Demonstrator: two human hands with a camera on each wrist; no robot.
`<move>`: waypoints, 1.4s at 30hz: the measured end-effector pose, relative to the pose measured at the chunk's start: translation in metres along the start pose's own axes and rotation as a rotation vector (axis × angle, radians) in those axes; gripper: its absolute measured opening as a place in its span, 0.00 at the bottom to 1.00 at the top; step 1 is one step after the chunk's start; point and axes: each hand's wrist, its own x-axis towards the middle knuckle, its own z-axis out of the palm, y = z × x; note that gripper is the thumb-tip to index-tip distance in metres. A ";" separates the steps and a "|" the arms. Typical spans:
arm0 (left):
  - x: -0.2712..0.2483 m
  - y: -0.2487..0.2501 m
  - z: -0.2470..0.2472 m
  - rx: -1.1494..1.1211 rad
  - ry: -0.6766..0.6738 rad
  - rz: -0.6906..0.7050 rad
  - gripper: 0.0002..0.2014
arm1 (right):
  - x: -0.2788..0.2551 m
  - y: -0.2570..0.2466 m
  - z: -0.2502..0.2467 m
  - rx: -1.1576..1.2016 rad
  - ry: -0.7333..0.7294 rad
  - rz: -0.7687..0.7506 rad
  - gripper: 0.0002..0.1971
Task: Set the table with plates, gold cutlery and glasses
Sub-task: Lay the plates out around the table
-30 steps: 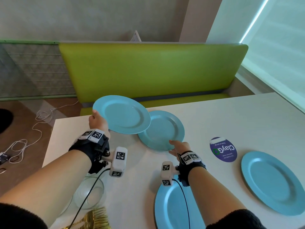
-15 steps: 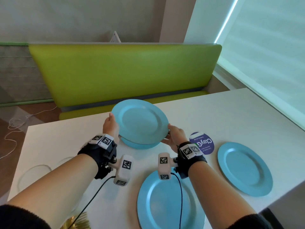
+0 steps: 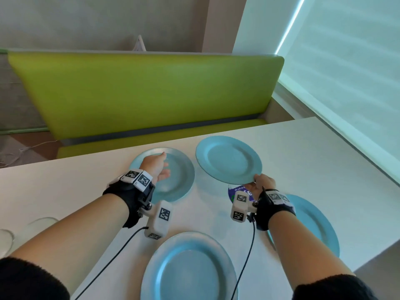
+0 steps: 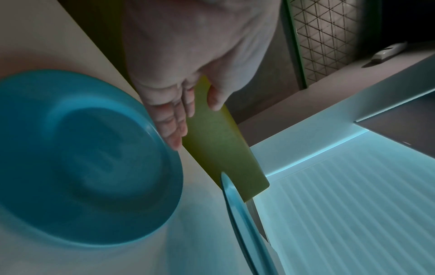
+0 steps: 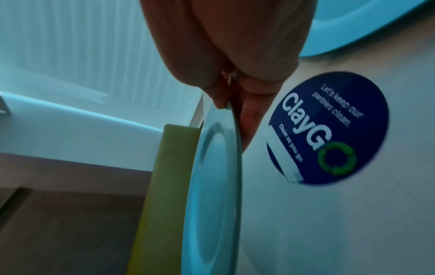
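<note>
The right hand (image 3: 260,184) pinches the near rim of a blue plate (image 3: 228,160), thumb on top and fingers (image 5: 247,119) beneath, holding it raised above the white table (image 3: 303,152), just beyond the round blue sticker (image 5: 329,130) (its lettering reads "ClayGo"). To the left of that sticker a second plate (image 3: 177,176) lies flat on the table, and the left hand (image 3: 155,167) hangs over it with fingers straight and relaxed, grasping nothing. Nearer the person than the sticker a third plate (image 3: 188,269) lies flat; a fourth plate (image 3: 313,221) lies to the sticker's right, partly under the right forearm. A green bench (image 3: 147,92) stands beyond the table.
</note>
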 end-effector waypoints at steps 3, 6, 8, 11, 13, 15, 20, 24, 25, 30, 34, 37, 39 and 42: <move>0.007 0.000 0.008 0.028 -0.001 -0.013 0.18 | 0.019 -0.009 -0.019 0.048 0.011 0.025 0.22; 0.013 -0.001 0.014 0.049 0.000 -0.027 0.18 | 0.034 -0.012 -0.028 0.043 0.021 0.057 0.22; 0.015 -0.002 0.018 0.065 0.002 -0.034 0.18 | 0.045 -0.012 -0.032 0.041 0.038 0.079 0.23; 0.020 -0.004 0.023 0.079 0.005 -0.041 0.18 | 0.062 -0.008 -0.036 0.056 0.060 0.113 0.23; 0.022 -0.006 0.025 0.087 0.009 -0.041 0.18 | 0.072 -0.005 -0.036 0.056 0.074 0.124 0.24; 0.024 -0.008 0.027 0.090 0.017 -0.042 0.18 | 0.083 -0.002 -0.037 0.048 0.088 0.119 0.24; 0.029 -0.012 0.029 0.090 0.032 -0.051 0.18 | 0.095 -0.002 -0.038 0.004 0.074 0.094 0.23; 0.030 -0.011 0.030 0.090 0.041 -0.051 0.17 | 0.098 -0.004 -0.038 -0.026 0.067 0.097 0.22; 0.030 -0.011 0.030 0.089 0.041 -0.052 0.17 | 0.101 -0.005 -0.037 -0.047 0.070 0.100 0.22; 0.029 -0.013 0.033 0.093 0.031 -0.063 0.17 | 0.104 -0.006 -0.032 -0.162 0.168 0.116 0.22; 0.027 -0.014 0.037 0.098 0.021 -0.068 0.17 | 0.097 -0.011 -0.027 -0.218 0.174 0.114 0.21; 0.025 -0.016 0.037 0.105 0.016 -0.079 0.17 | 0.101 -0.011 -0.027 -0.305 0.138 0.094 0.20; 0.023 -0.016 0.036 0.110 0.015 -0.086 0.17 | 0.103 -0.011 -0.032 -0.339 0.154 0.105 0.14; 0.021 -0.017 0.034 0.116 0.015 -0.094 0.17 | 0.101 -0.010 -0.034 -0.346 0.149 0.116 0.10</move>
